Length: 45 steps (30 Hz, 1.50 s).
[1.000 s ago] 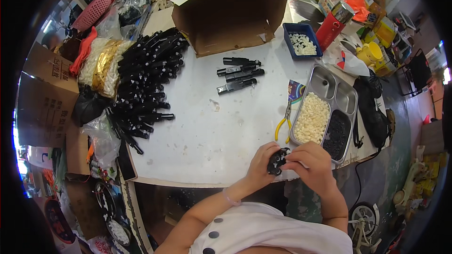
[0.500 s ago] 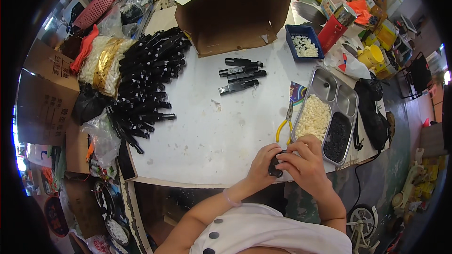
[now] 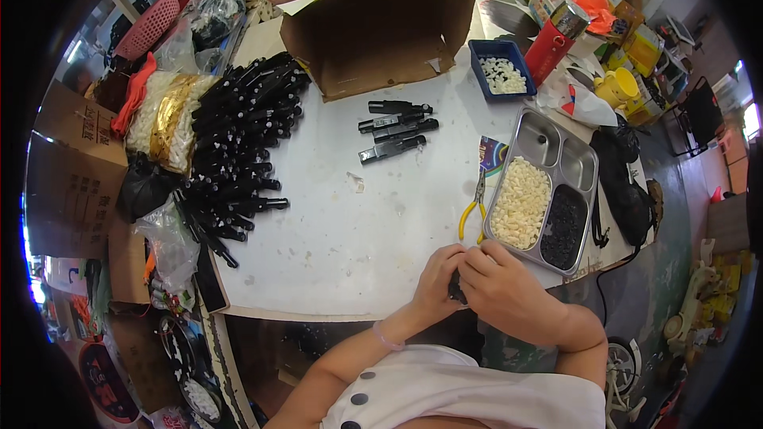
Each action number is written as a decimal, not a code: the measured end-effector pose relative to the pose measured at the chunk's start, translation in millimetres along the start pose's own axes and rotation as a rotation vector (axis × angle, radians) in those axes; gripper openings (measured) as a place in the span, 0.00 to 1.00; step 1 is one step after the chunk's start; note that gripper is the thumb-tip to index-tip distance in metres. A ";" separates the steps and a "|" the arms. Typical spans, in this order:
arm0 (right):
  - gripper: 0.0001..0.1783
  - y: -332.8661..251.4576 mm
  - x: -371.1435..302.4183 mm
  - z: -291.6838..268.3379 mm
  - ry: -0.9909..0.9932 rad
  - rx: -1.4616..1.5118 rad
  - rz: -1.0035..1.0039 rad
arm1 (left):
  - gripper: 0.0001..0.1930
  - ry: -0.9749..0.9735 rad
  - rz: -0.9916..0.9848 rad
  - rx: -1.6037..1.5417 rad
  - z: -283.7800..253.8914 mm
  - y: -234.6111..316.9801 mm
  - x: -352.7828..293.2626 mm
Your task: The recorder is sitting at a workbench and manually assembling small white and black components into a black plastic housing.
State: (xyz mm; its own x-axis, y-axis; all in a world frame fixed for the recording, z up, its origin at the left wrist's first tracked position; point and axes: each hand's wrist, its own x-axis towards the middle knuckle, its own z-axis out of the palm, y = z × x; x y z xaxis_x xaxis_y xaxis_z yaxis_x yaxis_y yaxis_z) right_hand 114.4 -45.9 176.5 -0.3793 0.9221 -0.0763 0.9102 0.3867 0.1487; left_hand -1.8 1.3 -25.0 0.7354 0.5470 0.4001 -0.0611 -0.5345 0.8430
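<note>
One small black part [image 3: 457, 289] being clenched in the grip of both the left hand [image 3: 435, 282] and the right hand [image 3: 501, 290] at the tabletop [image 3: 334, 222] edge, four black handles [image 3: 395, 130] being left lying apart, one steel tray [image 3: 584, 191] with three compartments being kept beside one pair of yellow pliers [image 3: 474, 208].

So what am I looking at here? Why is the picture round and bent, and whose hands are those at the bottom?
There is no machine here: a person wears a wide fisheye camera on the head, looking down, which bends straight edges near the rim. The left hand and right hand are that person's own, meeting at the near edge of the white worktable. Together they grip a small black part, mostly hidden by the fingers. On the table lie a big heap of black plastic handles, four more black handles set apart, yellow-handled pliers, a steel compartment tray holding white bits and black bits, a small blue tray of white bits, and an open brown cardboard box.
</note>
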 end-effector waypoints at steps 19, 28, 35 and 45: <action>0.10 68.6 -49.4 113.1 0.274 0.305 0.610 | 0.32 0.102 0.004 -0.116 -14.0 19.5 11.0; 0.07 34.1 -47.4 53.1 0.507 1.035 0.814 | 0.33 0.084 0.002 -0.120 -12.7 18.3 10.5; 0.07 -21.6 -39.8 39.1 0.601 0.945 0.551 | 0.33 0.082 0.019 -0.161 -13.4 18.1 11.4; 0.11 -21.3 -28.6 44.2 0.517 0.538 0.295 | 0.40 0.062 0.019 -0.175 -16.7 18.7 11.7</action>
State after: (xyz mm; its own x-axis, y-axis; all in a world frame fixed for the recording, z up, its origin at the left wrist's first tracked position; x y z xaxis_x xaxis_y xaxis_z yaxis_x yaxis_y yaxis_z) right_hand 113.2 -81.1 132.0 -0.0192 0.9255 0.3782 0.8903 0.1880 -0.4148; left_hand -5.6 8.5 1.4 0.6904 0.5790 0.4337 -0.1955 -0.4279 0.8824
